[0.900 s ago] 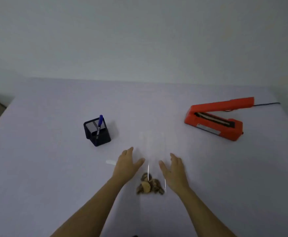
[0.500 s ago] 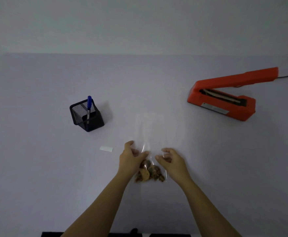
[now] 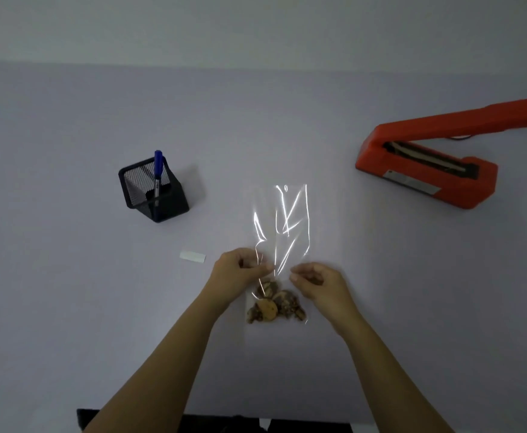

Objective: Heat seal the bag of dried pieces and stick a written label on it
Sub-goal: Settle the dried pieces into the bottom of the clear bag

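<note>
Two bare forearms reach up from the bottom of the frame and nearly meet just below its centre. The left hand (image 3: 240, 273) is curled, its thumb and fingertips pinching the left edge of the clear bag (image 3: 296, 226). The right hand (image 3: 318, 285) is curled the same way and pinches the bag's right edge. Both grips sit just above the dried pieces (image 3: 274, 306), which are clustered in the bag's lower end on the desk (image 3: 68, 276). The bag's empty upper part stretches toward the top of the frame, creased and catching glare. A white label (image 3: 192, 256) lies just left of the left hand. At the right edge sits the orange heat sealer (image 3: 427, 179), its arm raised.
</note>
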{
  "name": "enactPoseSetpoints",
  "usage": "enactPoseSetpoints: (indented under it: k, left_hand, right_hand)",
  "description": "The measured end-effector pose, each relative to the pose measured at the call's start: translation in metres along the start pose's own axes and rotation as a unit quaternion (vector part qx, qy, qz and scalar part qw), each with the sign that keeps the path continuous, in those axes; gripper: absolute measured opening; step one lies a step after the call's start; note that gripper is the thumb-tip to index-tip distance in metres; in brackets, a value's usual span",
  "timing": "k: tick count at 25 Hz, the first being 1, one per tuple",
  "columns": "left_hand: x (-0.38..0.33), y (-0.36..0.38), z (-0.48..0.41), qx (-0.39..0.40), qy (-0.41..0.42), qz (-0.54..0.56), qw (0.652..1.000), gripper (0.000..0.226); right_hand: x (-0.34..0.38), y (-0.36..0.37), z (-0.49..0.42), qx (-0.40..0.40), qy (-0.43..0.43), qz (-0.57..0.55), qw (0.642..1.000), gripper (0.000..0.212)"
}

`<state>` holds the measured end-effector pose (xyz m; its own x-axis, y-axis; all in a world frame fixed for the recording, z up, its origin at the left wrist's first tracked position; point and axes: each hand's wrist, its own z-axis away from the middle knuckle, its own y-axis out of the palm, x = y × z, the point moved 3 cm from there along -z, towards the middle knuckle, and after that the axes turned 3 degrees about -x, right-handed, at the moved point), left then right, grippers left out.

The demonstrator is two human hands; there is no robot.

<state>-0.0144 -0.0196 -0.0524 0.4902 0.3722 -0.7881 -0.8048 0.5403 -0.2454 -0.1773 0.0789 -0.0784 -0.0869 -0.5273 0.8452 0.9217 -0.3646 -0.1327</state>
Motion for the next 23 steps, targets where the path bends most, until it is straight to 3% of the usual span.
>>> enactPoseSetpoints:
  k: [8,15,18,23]
  left_hand:
    - [0.002,0.009,0.000,0.096,-0.003,0.098,0.991,0.024]
    - [0.015,0.009,0.001,0.040,0.006,0.138,0.990,0.027]
    - [0.015,0.008,0.004,0.049,0.025,0.139,0.989,0.030]
    - [0.015,0.006,0.004,0.091,0.034,0.114,0.989,0.027]
  right_hand:
    - [-0.016,-0.006,-0.003,-0.005,-0.038,-0.033,0.999,0.016]
    - [-0.012,-0.008,0.000,0.002,-0.051,-0.013,0.999,0.018]
    - [-0.010,-0.004,0.002,0.034,-0.025,-0.039,0.998,0.011]
    - [-0.008,-0.003,0.004,0.059,-0.020,-0.050,0.997,0.027]
